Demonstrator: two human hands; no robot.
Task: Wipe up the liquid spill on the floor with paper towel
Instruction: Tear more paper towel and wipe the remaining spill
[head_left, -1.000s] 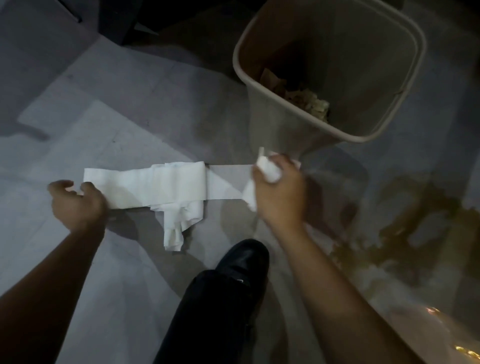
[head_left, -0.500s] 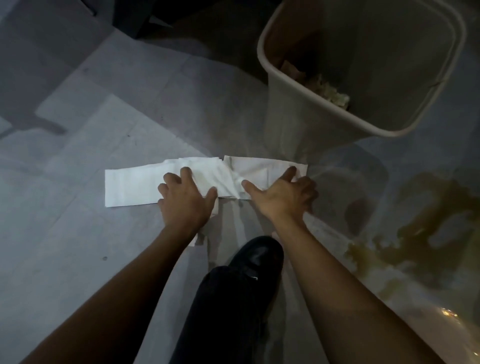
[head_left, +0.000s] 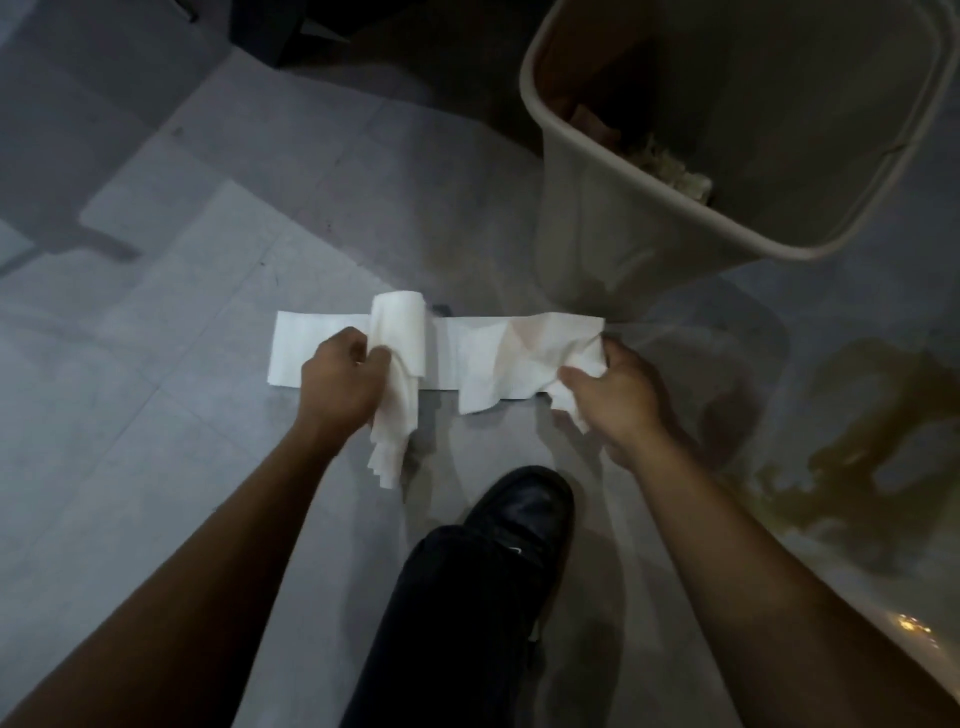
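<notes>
Two hands on one towel (head_left: 470, 356), well apart, one at each stretch of strip. Left hand (head_left: 340, 382) pinching a rolled, bunched fold near strip's left part, loose tail hanging toward shoe (head_left: 524, 506). Right hand (head_left: 615, 397) clamped on crumpled right end, fingers curled round paper.

Towel long axis running left to right across floor (head_left: 171, 415), just beyond shoe, just near side of bin (head_left: 597, 228). Left end flat on tile; middle creased, faint tan tint near right part, possibly damp, hard to tell in dim light.

Spill (head_left: 857, 441) lying right of both hands, brownish, irregular, branching, spread over tile right of bin and running toward near right corner. Towel apart from main pool; right end near its left fringe, contact not clear. Right hand nearer spill; left hand well apart from it.

Judgement: gathering or arranging paper in hand, wiping of main pool not yet done. Coming move likely calls for carrying or sliding towel rightward along its own axis, right hand leading. Thin paper, likely to tear or ball up once wet; strip probably soaks fast given pool's spread.

Bin upright, some scraps inside.
</notes>
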